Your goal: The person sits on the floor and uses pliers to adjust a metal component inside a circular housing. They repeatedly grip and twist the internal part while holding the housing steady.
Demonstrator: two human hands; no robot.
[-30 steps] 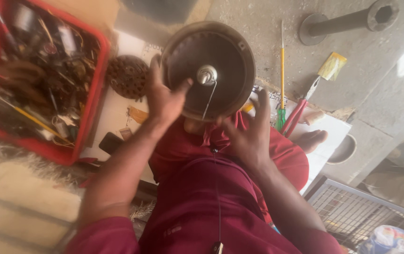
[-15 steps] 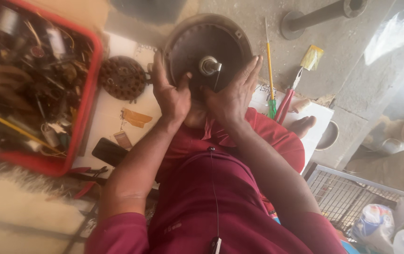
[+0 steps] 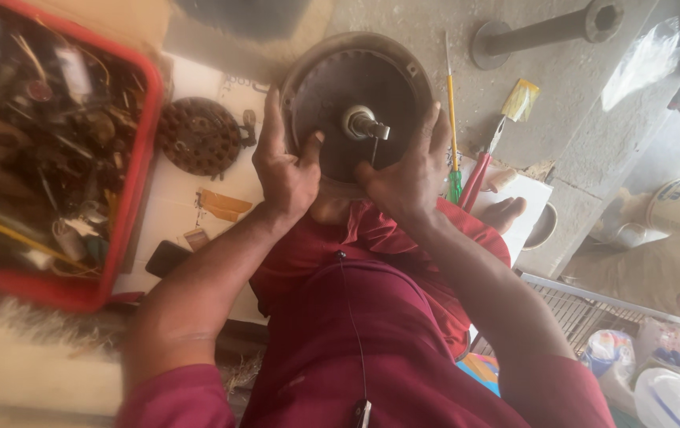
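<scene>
A round, dark metal motor housing (image 3: 340, 79) with a short central shaft (image 3: 362, 124) is held up over my lap. My left hand (image 3: 284, 170) grips its left rim, thumb lying on the inner face. On the other side my right hand (image 3: 407, 174) holds the right rim, fingers spread along the edge and thumb near the shaft. A thin wire hangs down from the shaft. Below the housing are my knees in dark red cloth.
A red crate (image 3: 138, 158) full of tools and scrap parts stands at left. A rusty perforated disc (image 3: 197, 136) lies on a white board. Screwdrivers (image 3: 452, 111), a brush (image 3: 514, 107) and a metal pipe (image 3: 546, 28) lie on the concrete floor. Plastic bags sit at lower right.
The housing has come closer and lower toward my lap. My right hand has shifted from under it to its right rim; both hands now clasp the sides.
</scene>
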